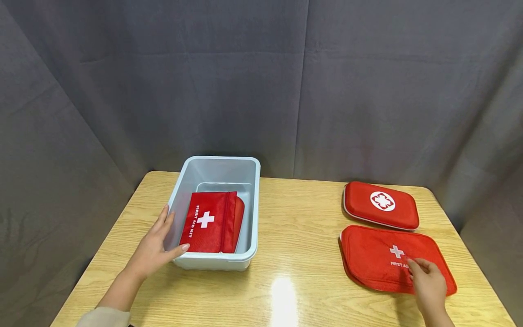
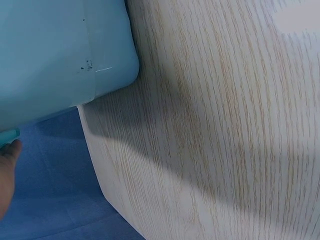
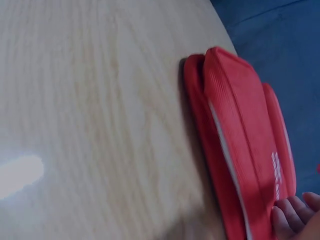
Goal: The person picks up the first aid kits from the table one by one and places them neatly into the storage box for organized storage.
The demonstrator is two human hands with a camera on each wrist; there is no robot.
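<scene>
A pale blue-grey plastic bin point(image 1: 255, 213) stands on the left of the table. My left hand point(image 1: 153, 247) touches its near-left corner with spread fingers and thumb; the left wrist view shows only a bit of the hand point(image 2: 6, 175) at the rim. Inside the bin, a red pouch point(image 1: 212, 236) marked FIRST AID KIT lies over another red case point(image 1: 239, 213). On the right, my right hand point(image 1: 429, 284), fingers loosely bent, is at a soft red first aid bag point(image 1: 367, 254). Another red layer point(image 3: 200, 110) shows beneath that bag. Whether the fingertips touch it is unclear.
A red hard-shell case point(image 1: 355, 200) with a white round emblem lies behind the soft bag, near the table's back right corner. Bare wood tabletop point(image 1: 298, 236) separates the bin from the red bags. Grey curtains point(image 1: 245, 91) hang behind and beside the table.
</scene>
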